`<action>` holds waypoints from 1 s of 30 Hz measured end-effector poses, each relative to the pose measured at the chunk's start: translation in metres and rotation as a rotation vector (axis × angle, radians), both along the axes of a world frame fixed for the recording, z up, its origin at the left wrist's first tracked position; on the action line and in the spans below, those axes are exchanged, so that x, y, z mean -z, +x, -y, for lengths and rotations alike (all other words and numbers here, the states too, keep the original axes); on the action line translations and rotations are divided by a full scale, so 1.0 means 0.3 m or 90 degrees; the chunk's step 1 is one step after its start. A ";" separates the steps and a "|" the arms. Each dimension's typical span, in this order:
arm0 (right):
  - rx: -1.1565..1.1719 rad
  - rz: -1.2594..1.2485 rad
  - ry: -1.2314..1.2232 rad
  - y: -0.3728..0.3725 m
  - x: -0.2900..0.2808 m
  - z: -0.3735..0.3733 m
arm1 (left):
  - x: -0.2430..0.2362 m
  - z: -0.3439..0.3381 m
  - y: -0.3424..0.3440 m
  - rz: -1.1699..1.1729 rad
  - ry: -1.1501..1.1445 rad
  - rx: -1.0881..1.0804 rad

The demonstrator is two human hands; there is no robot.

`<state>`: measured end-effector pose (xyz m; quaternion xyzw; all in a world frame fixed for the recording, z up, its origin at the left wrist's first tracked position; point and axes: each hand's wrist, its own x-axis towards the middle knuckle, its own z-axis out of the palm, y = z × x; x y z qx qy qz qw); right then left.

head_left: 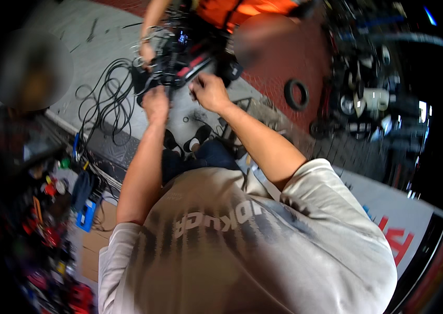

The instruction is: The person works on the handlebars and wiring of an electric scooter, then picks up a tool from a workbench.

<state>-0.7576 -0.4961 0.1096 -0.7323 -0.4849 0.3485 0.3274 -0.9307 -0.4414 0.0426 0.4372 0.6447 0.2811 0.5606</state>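
A black two-wheeler-like machine point(171, 63) with a small lit display point(182, 38) stands in front of me, partly blurred. My left hand point(157, 104) is at its near end, fingers against the dark parts and smeared by motion. To the right, my right hand point(211, 93) has its fingers curled beside a black and red part point(194, 68). Whatever lies within those fingers is too small or hidden to name. Across the machine, another person's hand point(148, 55) reaches to its left side.
The other person wears an orange vest point(247, 11). Looped black cable point(101, 99) lies on the grey floor at left. Jumbled tools and parts point(48, 225) fill the lower left. A black tyre point(296, 95) rests on red flooring; a white panel point(389, 204) is at right.
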 end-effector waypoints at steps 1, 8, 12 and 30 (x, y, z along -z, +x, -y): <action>-0.019 0.090 -0.049 0.097 0.114 0.109 | 0.001 -0.010 -0.002 -0.005 0.023 0.024; 0.023 0.299 -0.631 0.587 0.788 1.456 | 0.060 -0.064 -0.052 -0.175 0.168 0.201; 0.460 0.026 -0.714 0.524 0.769 1.889 | -0.150 0.023 -0.084 -0.645 0.387 0.414; 0.734 -0.525 -0.270 0.622 0.637 1.240 | -0.259 -0.001 0.039 -0.727 0.303 0.467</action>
